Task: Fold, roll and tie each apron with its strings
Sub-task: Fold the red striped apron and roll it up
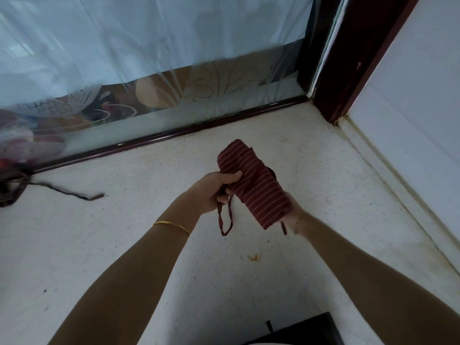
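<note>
Item: maroon striped apron (254, 188), rolled, held in mid-air over speckled floor (124, 245) w/ both hands.
L hand (216, 190): fingers curled round roll's middle, thumb (234, 176) pressed on top; string (225, 220) hangs below it in a loop. R hand (296, 216): grips roll's near end, fingers hidden behind cloth, so spread cannot be told. Gold bangle (171, 226) on L wrist. Second cloth heap (11, 192) far left by glass door (149, 58), well apart from roll.

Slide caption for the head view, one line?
Rolled striped apron held above a speckled surface by left hand and right hand, one string hanging loose in a loop.
</note>
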`<control>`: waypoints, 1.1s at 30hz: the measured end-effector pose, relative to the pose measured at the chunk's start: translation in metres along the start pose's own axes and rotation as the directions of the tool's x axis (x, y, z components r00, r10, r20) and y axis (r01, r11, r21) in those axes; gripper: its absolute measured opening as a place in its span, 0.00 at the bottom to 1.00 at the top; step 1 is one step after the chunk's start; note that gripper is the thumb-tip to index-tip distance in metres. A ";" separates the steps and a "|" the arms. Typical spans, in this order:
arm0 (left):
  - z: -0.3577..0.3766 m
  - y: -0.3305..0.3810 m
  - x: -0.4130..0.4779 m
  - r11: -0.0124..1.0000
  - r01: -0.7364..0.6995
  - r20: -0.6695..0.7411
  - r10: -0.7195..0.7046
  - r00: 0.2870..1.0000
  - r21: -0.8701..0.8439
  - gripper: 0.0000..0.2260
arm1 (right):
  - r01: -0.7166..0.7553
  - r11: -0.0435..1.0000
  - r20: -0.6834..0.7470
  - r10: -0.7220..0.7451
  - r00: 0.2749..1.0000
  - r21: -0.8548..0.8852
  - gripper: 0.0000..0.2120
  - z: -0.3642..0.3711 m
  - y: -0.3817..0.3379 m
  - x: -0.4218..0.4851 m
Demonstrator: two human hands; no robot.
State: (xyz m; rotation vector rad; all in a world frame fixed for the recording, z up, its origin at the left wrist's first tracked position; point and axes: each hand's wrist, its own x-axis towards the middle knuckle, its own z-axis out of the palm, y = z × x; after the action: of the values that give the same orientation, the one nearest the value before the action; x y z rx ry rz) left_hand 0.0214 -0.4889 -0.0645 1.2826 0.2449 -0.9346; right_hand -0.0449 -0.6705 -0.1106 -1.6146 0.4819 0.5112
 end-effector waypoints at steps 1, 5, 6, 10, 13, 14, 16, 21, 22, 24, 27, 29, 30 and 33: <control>0.000 0.001 -0.001 0.999 0.020 0.024 -0.021 1.000 0.026 0.03 | -0.005 0.999 0.017 0.004 1.000 0.043 0.22 -0.010 -0.002 0.005; 0.004 0.003 -0.001 0.938 0.029 0.032 -0.043 0.999 0.345 0.05 | 0.118 0.983 0.085 -0.107 0.991 -0.139 0.14 -0.032 -0.023 0.008; 0.006 0.003 -0.001 0.896 0.028 -0.003 -0.030 1.000 0.443 0.07 | 0.117 0.987 0.116 -0.105 0.988 -0.107 0.17 -0.033 -0.029 0.006; 0.009 0.003 0.003 0.849 0.026 -0.138 0.056 0.989 0.528 0.08 | 0.046 0.999 0.126 -0.044 0.991 -0.012 0.24 -0.025 -0.040 0.004; 0.005 0.002 0.003 0.867 0.033 -0.175 0.064 0.982 0.498 0.07 | 0.156 0.964 0.123 -0.132 0.984 -0.216 0.19 -0.015 -0.036 0.002; 0.004 0.001 0.003 0.862 0.033 -0.180 0.068 0.981 0.506 0.07 | 0.181 0.957 0.129 -0.155 0.979 -0.229 0.17 -0.014 -0.034 0.003; 0.004 0.000 0.003 0.846 0.024 -0.175 0.082 0.981 0.532 0.09 | 0.207 0.956 0.108 -0.188 0.976 -0.208 0.16 -0.011 -0.032 0.005; -0.001 0.005 -0.001 0.494 0.035 -0.161 0.215 0.963 0.869 0.08 | 0.229 0.924 -0.111 -0.274 0.955 -0.307 0.16 -0.011 -0.023 0.011; -0.002 0.008 -0.002 0.379 0.031 -0.134 0.247 0.960 0.925 0.08 | 0.227 0.915 -0.144 -0.288 0.947 -0.335 0.16 -0.012 -0.021 0.012; 0.003 0.014 -0.005 0.148 -0.017 -0.021 0.250 0.968 0.989 0.08 | 0.221 0.884 -0.167 -0.312 0.935 -0.412 0.16 -0.012 -0.017 0.014; 0.024 0.026 -0.011 -0.111 -0.155 0.171 0.160 0.972 0.982 0.07 | 0.219 0.763 -0.068 -0.325 0.943 -0.608 0.15 -0.006 -0.015 0.014; 0.042 0.035 -0.013 -0.228 -0.229 0.257 0.102 0.961 0.946 0.07 | 0.267 0.667 0.071 -0.306 0.949 -0.695 0.15 -0.001 -0.016 0.013; 0.049 0.038 -0.012 -0.257 -0.263 0.291 0.078 0.954 0.930 0.06 | 0.311 0.652 0.157 -0.284 0.946 -0.691 0.16 0.001 -0.016 0.012; 0.056 0.048 -0.004 -0.193 -0.342 0.352 0.020 0.936 0.920 0.05 | 0.405 0.736 0.359 -0.233 0.904 -0.543 0.21 0.003 -0.025 -0.002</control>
State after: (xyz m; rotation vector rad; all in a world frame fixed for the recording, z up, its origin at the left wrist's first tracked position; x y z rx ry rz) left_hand 0.0343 -0.5374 -0.0107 2.5803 -1.2203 -0.9205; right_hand -0.0326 -0.6646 -0.0897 -2.1516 -0.2123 0.6465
